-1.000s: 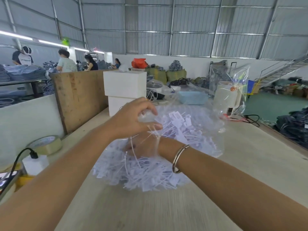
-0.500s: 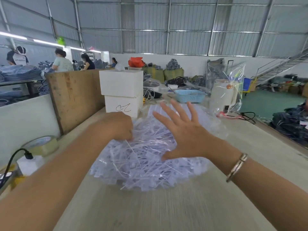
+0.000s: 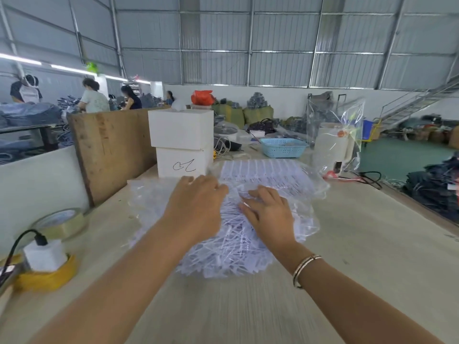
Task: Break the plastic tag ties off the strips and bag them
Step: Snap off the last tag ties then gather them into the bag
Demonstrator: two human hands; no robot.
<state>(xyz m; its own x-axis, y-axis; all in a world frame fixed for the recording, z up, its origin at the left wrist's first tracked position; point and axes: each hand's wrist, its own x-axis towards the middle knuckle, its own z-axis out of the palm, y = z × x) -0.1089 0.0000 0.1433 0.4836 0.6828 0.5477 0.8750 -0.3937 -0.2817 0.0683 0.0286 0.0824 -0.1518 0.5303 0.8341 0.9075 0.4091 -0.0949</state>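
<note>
A clear plastic bag full of loose white tag ties lies on the beige table in front of me. Just behind it, more ties sit still joined in flat white strips under clear plastic. My left hand rests on top of the bag with its fingers reaching forward. My right hand, a bangle on its wrist, lies flat on the bag beside the left. Both hands press on the heap, and neither visibly pinches anything.
Two stacked white boxes and a wooden board stand behind on the left. A clear tape roll, a yellow tape roll and a plugged charger lie at the left edge. A blue basket and a bagged white appliance stand at the back right.
The bag has come down and flattened on the table. My right hand dropped from a spread pose onto the bag. My left hand shifted from the bag's left edge to its top.
</note>
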